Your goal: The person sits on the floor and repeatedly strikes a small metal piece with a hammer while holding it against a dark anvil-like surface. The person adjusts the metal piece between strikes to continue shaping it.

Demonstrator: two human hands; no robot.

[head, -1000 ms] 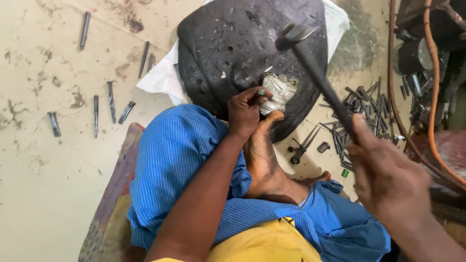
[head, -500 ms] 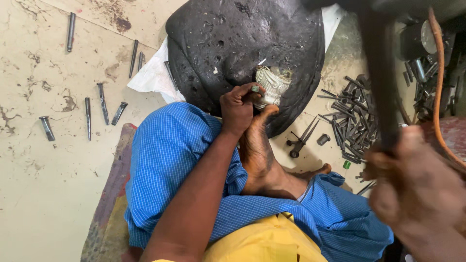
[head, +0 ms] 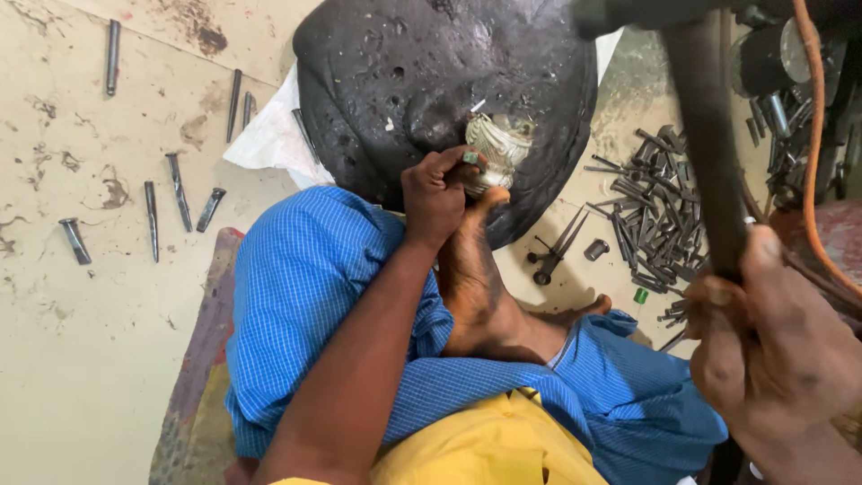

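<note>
My right hand (head: 772,350), low at the right edge, grips a raised hammer (head: 709,135). Mid-frame my left hand (head: 435,193) pinches a small punch (head: 470,158) against the pale metal piece (head: 498,148), which my foot (head: 471,269) braces on the black block (head: 449,81). A crooked blow could hit my fingers or toes, or skid the piece away.

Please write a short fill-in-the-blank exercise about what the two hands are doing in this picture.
1. The left hand holds a thin tool against a small silvery metal piece on the round ____ block.
2. The right hand grips the handle of a raised ____.
3. A bare ____ braces the silvery metal piece from below.
4. Loose metal punches lie on the ____.

Missing words: black; hammer; foot; floor
</note>
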